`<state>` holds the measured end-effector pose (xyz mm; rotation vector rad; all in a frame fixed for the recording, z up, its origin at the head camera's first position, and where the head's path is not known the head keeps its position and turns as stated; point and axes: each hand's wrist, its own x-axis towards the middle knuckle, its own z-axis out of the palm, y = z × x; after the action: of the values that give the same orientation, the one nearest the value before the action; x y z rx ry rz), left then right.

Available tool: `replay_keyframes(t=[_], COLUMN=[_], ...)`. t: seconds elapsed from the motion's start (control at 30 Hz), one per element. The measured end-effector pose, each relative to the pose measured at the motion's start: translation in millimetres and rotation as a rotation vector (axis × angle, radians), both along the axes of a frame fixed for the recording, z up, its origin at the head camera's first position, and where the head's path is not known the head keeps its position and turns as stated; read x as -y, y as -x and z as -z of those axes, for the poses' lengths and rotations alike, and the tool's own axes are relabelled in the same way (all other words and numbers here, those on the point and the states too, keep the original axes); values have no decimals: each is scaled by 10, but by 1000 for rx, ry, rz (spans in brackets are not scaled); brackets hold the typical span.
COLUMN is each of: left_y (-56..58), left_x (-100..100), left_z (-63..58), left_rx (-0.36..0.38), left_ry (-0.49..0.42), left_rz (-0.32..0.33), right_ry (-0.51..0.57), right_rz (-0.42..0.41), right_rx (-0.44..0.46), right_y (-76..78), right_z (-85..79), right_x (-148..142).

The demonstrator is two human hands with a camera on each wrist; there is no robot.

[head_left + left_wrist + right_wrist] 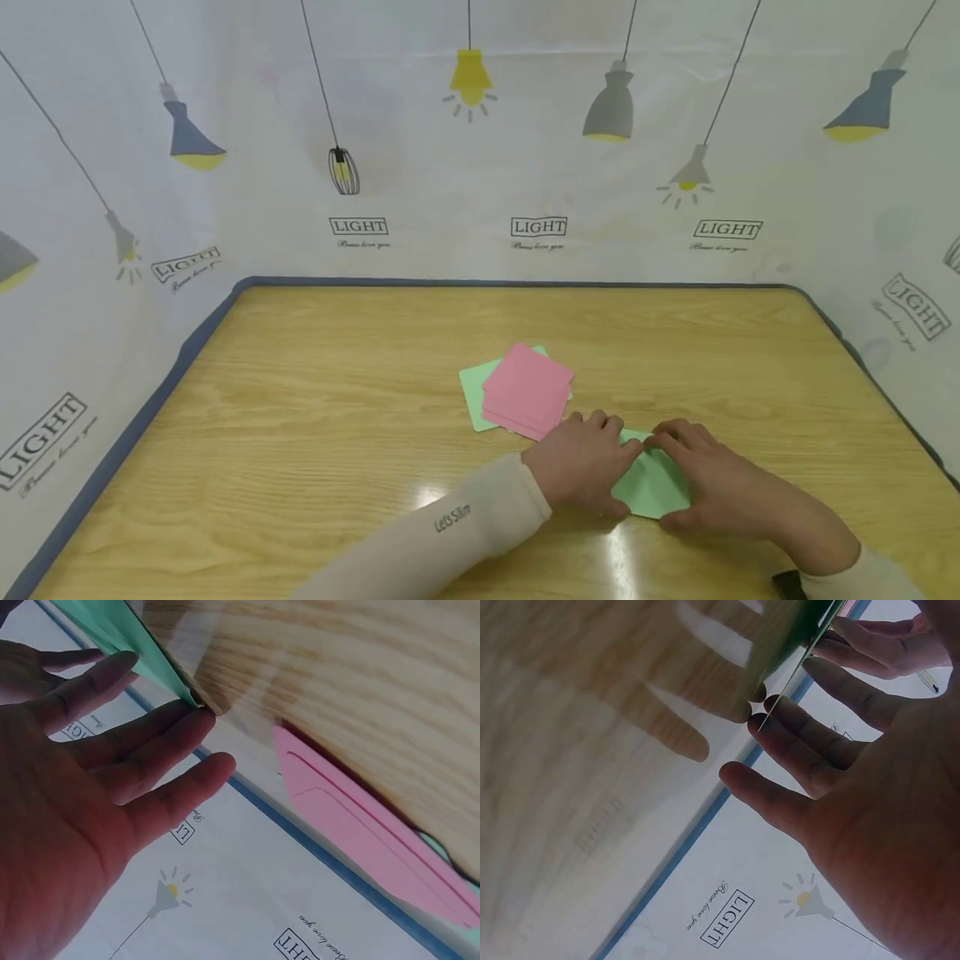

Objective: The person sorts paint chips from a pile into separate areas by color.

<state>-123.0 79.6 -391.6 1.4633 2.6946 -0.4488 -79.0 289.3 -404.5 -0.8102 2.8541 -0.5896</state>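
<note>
A light green square card [651,482] lies on the tabletop between my two hands. My left hand [581,467] holds its left side, fingers at the far edge and thumb by the near left corner. Opposite it, my right hand [723,483] holds the right side, with the thumb at the near right corner. In the left wrist view, fingertips [196,718] meet a corner of the green card [142,649]. The right wrist view shows the card [799,673] nearly edge-on against the fingers. Just beyond my left hand lies a loose stack of pink cards [527,387].
Beneath the pink cards, another green card [474,398] sticks out to the left. The wooden table [300,417] has a blue border [525,284] along its far and side edges. A white wall covering [450,167] printed with lamps encloses it.
</note>
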Motion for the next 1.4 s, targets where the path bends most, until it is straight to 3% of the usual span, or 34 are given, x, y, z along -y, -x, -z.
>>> replay_keyframes(t=[0.27, 0.8, 0.97, 1.1, 1.27, 1.4], left_y=[-25, 24, 68, 166, 409, 643], left_x=[25, 86, 122, 200, 415, 617], left_z=[21, 61, 49, -30, -174, -234], left_rx=[-20, 72, 72, 71, 99, 200], left_ry=[-11, -84, -79, -90, -132, -204], left_rz=[8, 8, 16, -2, -54, -129], right_ry=[-27, -32, -29, -11, -23, -40], right_rz=[15, -4, 3, 34, 49, 60], right_rx=[16, -27, -24, -19, -49, -42], right_y=[14, 56, 77, 148, 371, 608], right_z=[-4, 0, -16, -68, -153, -190], right_x=[21, 69, 82, 122, 276, 485])
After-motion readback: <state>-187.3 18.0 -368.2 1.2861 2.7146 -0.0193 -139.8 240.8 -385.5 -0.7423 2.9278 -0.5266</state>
